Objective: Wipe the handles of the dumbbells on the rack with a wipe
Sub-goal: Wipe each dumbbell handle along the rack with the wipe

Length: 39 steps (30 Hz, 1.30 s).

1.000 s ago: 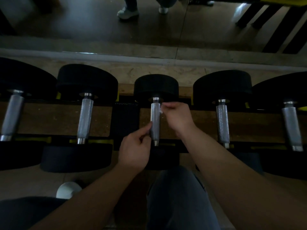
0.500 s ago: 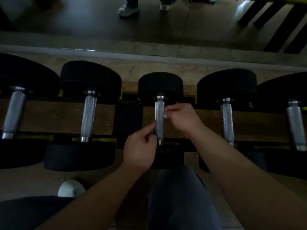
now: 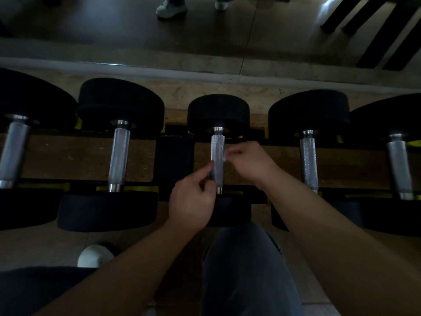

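two hands at the centre dumbbell handle (image 3: pixel 217 160).
left hand (image 3: pixel 191 201) pinches its near end; right hand (image 3: pixel 248 163) pinches a small wipe (image 3: pixel 225 156) beside it.

Five dumbbells in row across mid-frame on rack (image 3: pixel 68 156), handles running top-to-bottom of frame. Centre dumbbell handle (image 3: pixel 217 156) flanked by hands: left hand (image 3: pixel 191 199) at its lower left, fingers touching handle; right hand (image 3: pixel 248 163) just right of it. Knee (image 3: pixel 246 265) bottom centre, below rack. Shoe (image 3: pixel 94 256) lower left. Second person's shoes (image 3: pixel 170 8) top centre, beyond rack.
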Each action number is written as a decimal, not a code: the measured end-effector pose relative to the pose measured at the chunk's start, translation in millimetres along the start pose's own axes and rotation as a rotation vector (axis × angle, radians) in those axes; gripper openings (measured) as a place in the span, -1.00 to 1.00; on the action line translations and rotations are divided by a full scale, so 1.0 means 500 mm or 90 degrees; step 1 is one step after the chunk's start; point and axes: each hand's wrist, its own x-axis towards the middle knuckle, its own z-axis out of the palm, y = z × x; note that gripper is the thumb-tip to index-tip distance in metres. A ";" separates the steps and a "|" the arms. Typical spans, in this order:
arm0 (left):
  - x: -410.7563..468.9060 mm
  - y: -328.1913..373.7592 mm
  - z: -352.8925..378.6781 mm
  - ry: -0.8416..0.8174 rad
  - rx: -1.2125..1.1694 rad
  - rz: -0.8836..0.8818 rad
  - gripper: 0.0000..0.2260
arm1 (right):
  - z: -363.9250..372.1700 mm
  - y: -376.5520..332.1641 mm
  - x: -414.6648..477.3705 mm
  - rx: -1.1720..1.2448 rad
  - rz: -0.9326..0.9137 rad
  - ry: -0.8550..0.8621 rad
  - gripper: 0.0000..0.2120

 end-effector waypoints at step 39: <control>0.112 0.053 -0.046 -0.061 0.104 0.093 -0.91 | 0.021 0.080 -0.048 -0.042 -0.254 0.060 -0.82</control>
